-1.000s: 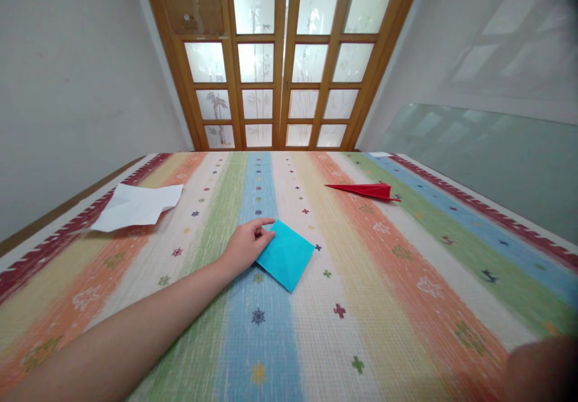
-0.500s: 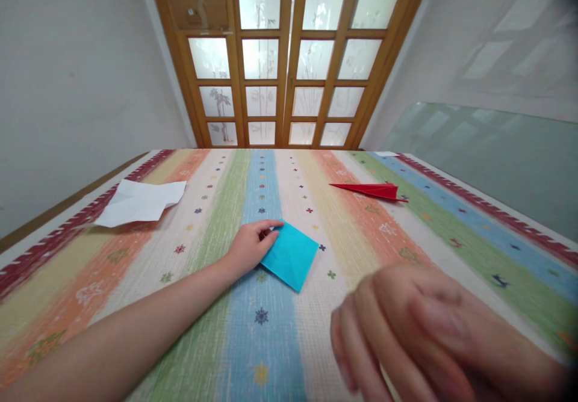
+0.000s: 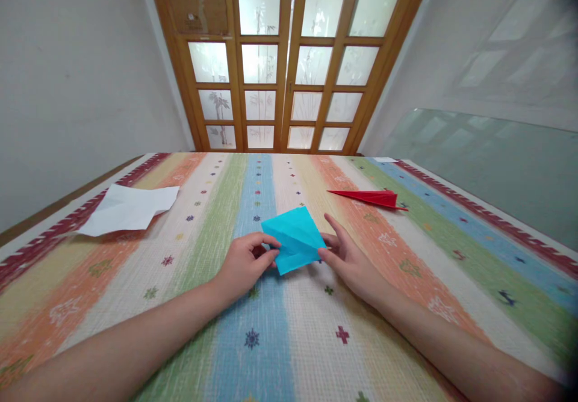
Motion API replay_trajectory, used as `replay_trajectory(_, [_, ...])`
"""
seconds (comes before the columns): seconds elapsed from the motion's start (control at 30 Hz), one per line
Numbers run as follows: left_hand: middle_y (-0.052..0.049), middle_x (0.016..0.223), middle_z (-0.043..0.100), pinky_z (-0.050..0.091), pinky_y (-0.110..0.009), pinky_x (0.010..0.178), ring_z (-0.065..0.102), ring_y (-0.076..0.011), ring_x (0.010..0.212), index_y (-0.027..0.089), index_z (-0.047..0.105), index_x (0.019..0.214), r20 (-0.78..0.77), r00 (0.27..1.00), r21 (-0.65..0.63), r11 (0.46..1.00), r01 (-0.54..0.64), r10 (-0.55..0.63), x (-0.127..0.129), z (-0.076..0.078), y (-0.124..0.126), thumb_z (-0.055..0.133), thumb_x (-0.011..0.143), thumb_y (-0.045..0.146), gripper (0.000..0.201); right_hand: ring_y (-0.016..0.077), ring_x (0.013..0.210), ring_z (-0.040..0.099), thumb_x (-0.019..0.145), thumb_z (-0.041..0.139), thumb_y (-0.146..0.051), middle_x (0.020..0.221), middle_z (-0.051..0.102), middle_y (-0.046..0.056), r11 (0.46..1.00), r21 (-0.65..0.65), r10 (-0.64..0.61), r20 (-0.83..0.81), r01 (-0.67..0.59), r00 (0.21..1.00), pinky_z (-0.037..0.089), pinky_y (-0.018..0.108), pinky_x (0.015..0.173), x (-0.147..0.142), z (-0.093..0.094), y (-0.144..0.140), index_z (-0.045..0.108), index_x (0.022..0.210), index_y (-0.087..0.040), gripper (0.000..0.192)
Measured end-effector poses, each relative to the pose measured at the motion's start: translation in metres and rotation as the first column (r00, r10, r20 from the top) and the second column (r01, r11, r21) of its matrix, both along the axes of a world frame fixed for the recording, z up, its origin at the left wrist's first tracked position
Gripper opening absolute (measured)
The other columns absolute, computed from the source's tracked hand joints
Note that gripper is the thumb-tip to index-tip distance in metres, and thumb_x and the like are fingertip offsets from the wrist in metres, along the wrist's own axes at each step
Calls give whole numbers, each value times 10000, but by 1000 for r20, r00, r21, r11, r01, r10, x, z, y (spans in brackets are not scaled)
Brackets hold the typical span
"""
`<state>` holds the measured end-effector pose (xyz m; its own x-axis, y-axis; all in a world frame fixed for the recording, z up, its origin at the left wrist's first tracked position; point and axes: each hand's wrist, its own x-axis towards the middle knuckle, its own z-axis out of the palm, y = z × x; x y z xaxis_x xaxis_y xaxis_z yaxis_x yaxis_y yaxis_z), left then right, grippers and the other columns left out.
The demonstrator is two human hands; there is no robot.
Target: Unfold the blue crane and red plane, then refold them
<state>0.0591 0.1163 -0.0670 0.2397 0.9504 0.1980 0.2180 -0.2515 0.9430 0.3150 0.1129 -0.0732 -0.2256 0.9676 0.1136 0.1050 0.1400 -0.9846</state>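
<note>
Between my hands is a folded square of bright blue paper point(image 3: 295, 239), lifted a little off the cloth and creased across its face. My left hand point(image 3: 248, 263) pinches its left edge between thumb and fingers. On the opposite side, my right hand point(image 3: 347, 256) has its thumb on the near face at the right corner, with fingers behind the paper and the index finger stretched out away from it. Part of the right fingers is hidden by the paper.
A striped, patterned tablecloth point(image 3: 198, 342) covers the table. To the left lies a creased white sheet of paper point(image 3: 129, 208). A red folded paper plane point(image 3: 370, 197) rests at the right. Glazed wooden doors point(image 3: 282, 59) stand beyond the far edge.
My right hand has come from the near right to the blue paper's right corner and taken hold. The blue paper has turned and been raised off the cloth. My left hand keeps its pinch.
</note>
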Motion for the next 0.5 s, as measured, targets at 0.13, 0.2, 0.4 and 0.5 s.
replay_trajectory(0.13, [-18,772,691,544,-268,631,697,-152,650,167,688,843,122,991,-61,996,64,-57,5,-1,-4,652,831,207,55,155,646,594,836,756,-429,874,666,16,989,-136,52,-76,-62,996,509,298,582,-8,6,-10,165,1585,-279,966])
replay_trajectory(0.2, [-15,754,686,553,-278,631,695,-158,650,170,694,874,138,984,-103,986,129,-114,7,-3,-6,665,839,231,76,144,618,581,808,786,-410,802,650,-8,984,-173,31,-126,-53,992,499,284,570,-9,8,-12,308,1523,-271,872])
replay_trajectory(0.4, [-83,1077,683,550,-297,747,668,-194,942,218,773,893,-103,969,143,961,238,-225,3,5,-12,682,845,220,103,151,672,605,787,787,-309,807,639,-12,973,-229,-84,-261,23,962,495,271,600,1,0,-4,444,1355,-261,666])
replay_trajectory(0.5, [-98,1328,572,558,-310,800,601,-230,1160,238,743,1027,-25,992,214,969,126,-123,0,8,-11,625,895,227,177,161,723,608,802,706,-253,906,636,5,968,-248,-115,-299,39,947,494,273,605,7,-2,-2,443,1338,-280,597])
